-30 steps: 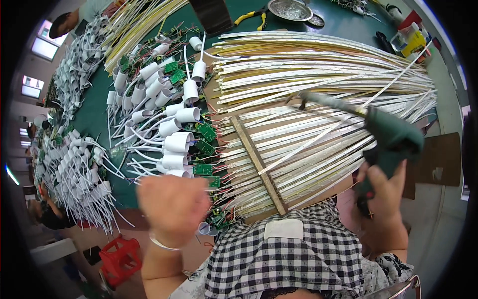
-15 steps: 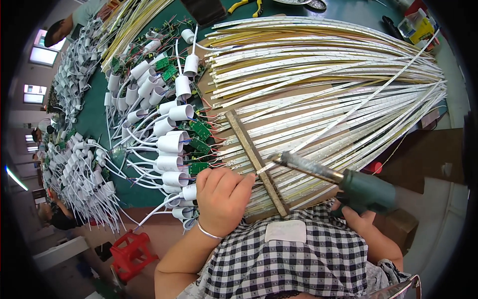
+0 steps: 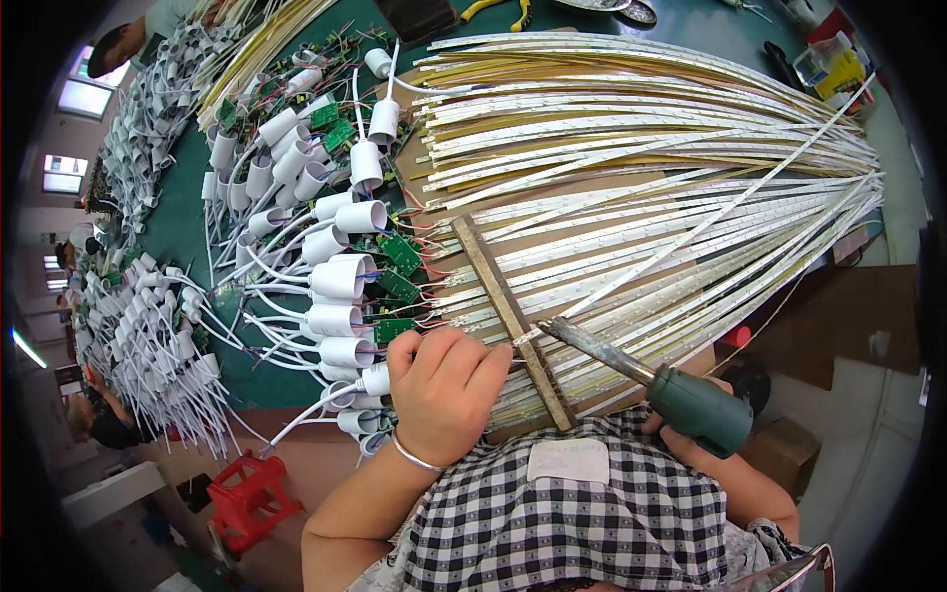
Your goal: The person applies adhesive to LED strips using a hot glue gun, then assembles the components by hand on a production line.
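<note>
My left hand [image 3: 444,390] is closed, fingers curled and pressed together, beside a wooden bar [image 3: 513,321] that lies across many LED strips [image 3: 592,222]. What its fingertips pinch is too small to make out; the end of one white strip lies right by them. In my right hand [image 3: 681,444], partly hidden, is a green gun-shaped tool [image 3: 700,409] with a long metal barrel. Its tip points left and reaches the strips just right of the bar. Green circuit boards [image 3: 397,288] with thin wires, joined to white lamp caps [image 3: 340,278], lie just beyond my left hand.
Piles of white caps with cables [image 3: 163,355] cover the left side. Yellow-handled pliers [image 3: 498,10] and a metal dish [image 3: 592,3] lie at the far edge. A red stool [image 3: 252,498] stands on the floor at lower left. Other people are at the far left.
The gun-shaped tool has moved left and nearer to me, its barrel now sloping more steeply. My left hand has hardly moved and stays closed.
</note>
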The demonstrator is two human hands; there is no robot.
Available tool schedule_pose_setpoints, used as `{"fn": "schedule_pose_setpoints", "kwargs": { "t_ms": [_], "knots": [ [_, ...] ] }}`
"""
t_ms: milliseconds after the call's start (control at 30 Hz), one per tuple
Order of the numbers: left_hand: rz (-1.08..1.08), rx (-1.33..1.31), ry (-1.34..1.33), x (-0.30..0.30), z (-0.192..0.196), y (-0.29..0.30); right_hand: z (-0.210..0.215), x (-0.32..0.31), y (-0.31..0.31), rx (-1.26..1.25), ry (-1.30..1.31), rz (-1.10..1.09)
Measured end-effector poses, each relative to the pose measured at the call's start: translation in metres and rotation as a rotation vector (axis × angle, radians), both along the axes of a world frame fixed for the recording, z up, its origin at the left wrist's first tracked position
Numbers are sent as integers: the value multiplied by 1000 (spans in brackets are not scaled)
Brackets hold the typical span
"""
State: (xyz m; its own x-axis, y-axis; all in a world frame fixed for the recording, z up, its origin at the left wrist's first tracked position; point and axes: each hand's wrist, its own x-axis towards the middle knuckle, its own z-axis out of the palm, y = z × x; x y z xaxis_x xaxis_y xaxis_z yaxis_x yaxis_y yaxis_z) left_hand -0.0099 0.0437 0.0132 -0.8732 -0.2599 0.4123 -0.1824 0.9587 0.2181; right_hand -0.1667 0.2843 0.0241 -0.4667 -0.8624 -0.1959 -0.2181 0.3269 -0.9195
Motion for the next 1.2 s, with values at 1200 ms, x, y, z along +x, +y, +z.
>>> {"fn": "schedule_pose_setpoints", "kwargs": {
  "t_ms": [1200],
  "knots": [
    [-4,8,-40,1,-1,1,-16,0,2,-123,264,160]
  ]
}}
